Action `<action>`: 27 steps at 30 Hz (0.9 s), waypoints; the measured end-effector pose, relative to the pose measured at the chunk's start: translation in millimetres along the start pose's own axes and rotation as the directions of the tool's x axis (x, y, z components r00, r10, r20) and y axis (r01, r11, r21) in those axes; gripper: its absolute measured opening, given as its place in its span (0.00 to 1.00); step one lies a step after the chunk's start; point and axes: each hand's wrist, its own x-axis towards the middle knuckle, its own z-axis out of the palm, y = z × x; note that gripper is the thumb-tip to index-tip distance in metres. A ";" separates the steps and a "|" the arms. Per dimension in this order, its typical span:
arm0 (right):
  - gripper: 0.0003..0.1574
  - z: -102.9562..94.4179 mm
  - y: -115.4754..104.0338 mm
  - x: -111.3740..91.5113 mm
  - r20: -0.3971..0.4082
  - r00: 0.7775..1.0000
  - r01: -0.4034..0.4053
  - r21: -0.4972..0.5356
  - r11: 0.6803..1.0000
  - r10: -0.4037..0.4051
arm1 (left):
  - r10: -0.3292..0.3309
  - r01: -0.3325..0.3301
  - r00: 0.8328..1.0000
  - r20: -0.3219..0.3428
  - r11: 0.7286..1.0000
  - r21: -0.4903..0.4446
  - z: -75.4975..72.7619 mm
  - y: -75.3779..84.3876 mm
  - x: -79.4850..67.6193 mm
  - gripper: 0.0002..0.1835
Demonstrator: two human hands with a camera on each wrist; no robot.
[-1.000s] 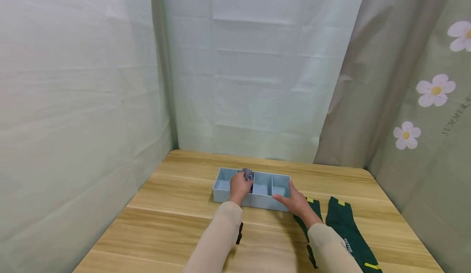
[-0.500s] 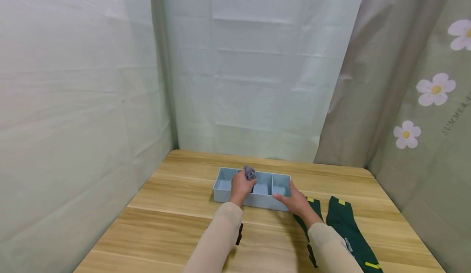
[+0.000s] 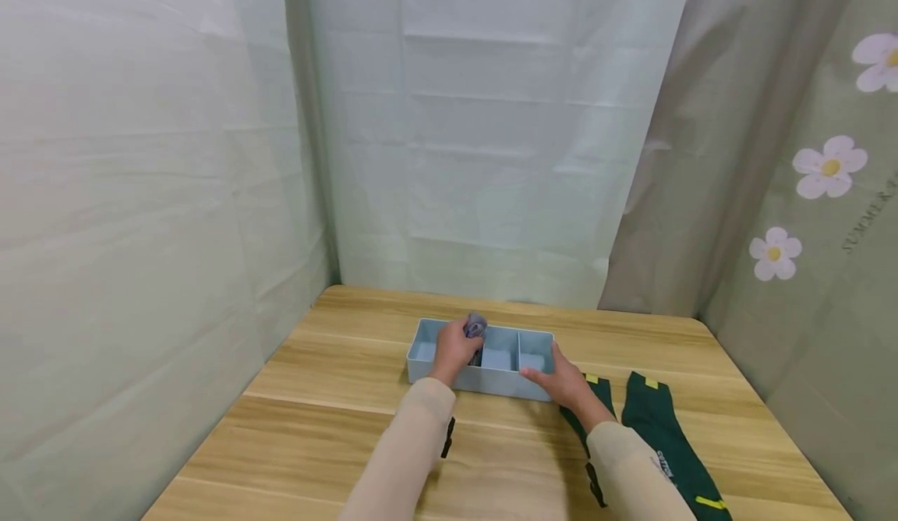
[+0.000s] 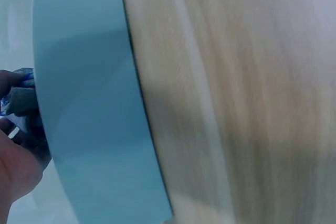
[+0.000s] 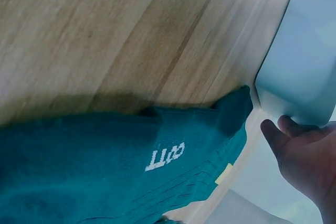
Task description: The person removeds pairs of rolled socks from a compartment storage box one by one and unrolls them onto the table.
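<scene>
My left hand (image 3: 454,348) pinches a rolled grey sock (image 3: 476,324) at the second compartment from the left of a light blue storage box (image 3: 501,383) with dividers. The upper part of the roll sticks up above the rim. In the left wrist view the bunched sock (image 4: 23,100) shows between thumb and fingers, beyond the box's side wall (image 4: 94,93). My right hand (image 3: 564,384) holds the box's right end, thumb at the front wall and fingers at the end wall. The other compartments in sight hold nothing.
Two dark green socks (image 3: 648,419) with yellow patches lie flat on the wooden table (image 3: 295,427), right of the box. One is partly under my right forearm in the head view. Curtains (image 3: 463,154) stand along the table's back and sides.
My left hand first rises slightly with the sock, then shifts a little left. My right hand and the box stay in place.
</scene>
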 end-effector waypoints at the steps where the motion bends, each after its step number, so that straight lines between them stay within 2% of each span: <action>1: 0.76 -0.3 -0.3 0.0 0.003 1.000 -0.001 0.004 1.000 0.001 | 0.005 -0.005 1.000 0.000 1.000 0.002 -2.2 0.7 1.4 0.11; 7: 0.73 -2.8 -2.7 0.0 0.009 1.000 0.019 -0.007 1.000 -0.019 | -0.015 0.015 1.000 -0.003 1.000 -0.015 -15.5 5.5 8.8 0.19; 16: 0.68 -10.7 -7.0 2.2 -0.013 0.997 0.076 -0.068 0.995 -0.077 | -0.002 0.001 0.998 0.068 1.000 0.015 -32.0 8.2 11.8 0.21; 22: 0.65 -13.7 -20.8 3.5 -0.054 0.985 0.157 -0.095 0.983 -0.162 | 0.058 -0.065 0.988 0.141 0.997 0.046 -32.4 12.7 11.2 0.19; 27: 0.64 -12.9 -40.0 1.9 -0.056 0.973 0.217 -0.097 0.971 -0.223 | 0.109 -0.124 0.972 0.210 0.991 0.059 -31.6 17.6 9.1 0.19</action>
